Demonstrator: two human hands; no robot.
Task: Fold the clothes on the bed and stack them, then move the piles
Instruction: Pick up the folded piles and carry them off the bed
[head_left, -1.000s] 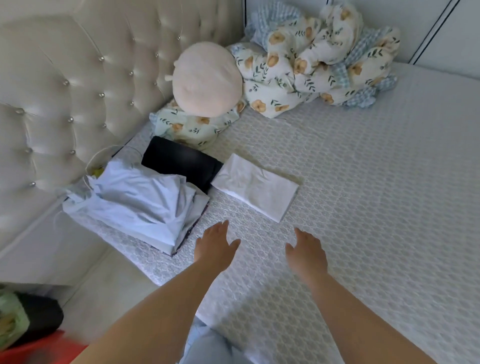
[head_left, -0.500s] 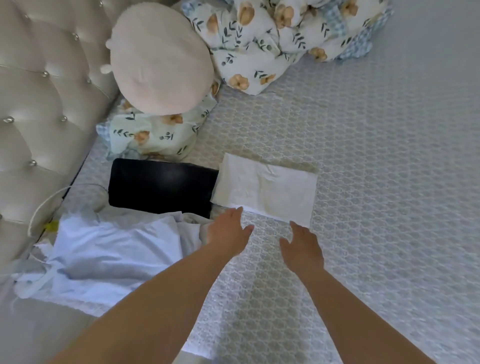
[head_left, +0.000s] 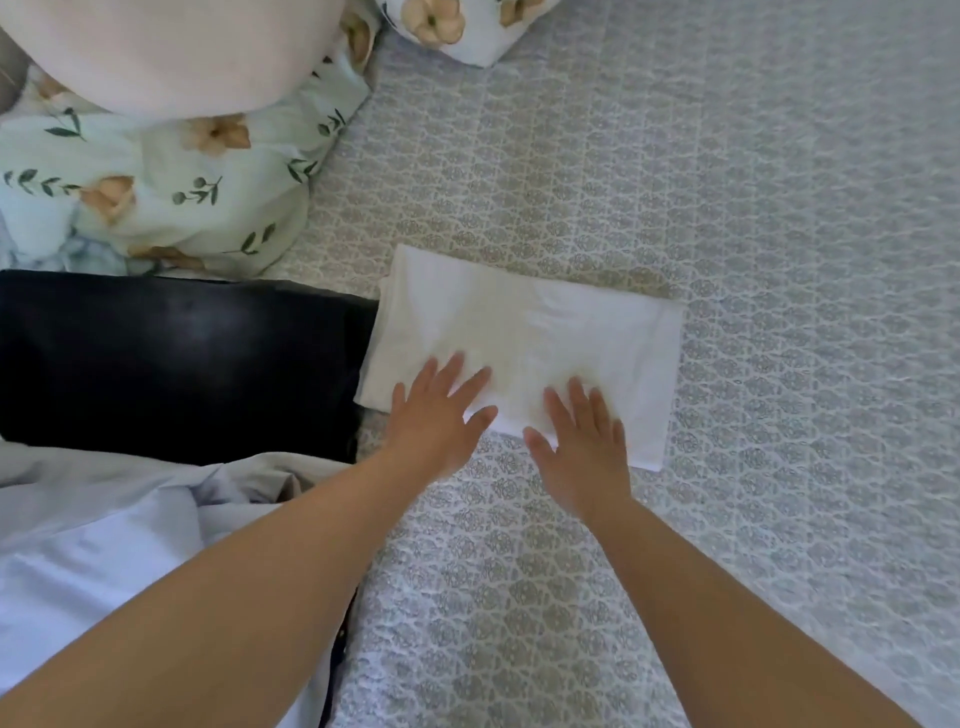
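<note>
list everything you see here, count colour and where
white garment: 1, white, folded, mid-bed, its left edge at the black garment
black garment: 1, black, folded, left of the white one
pale blue clothes: a heap, count unclear, lower left
floral bedding: at least 2 pieces, pale green-white with tan flowers, upper left and top
cushion: 1, pale pink, top left on the floral bedding
bed cover: 1, grey-white patterned, under everything
left hand: 1, flat, fingers spread over the white garment's near edge
right hand: 1, flat, fingers over the same edge
</note>
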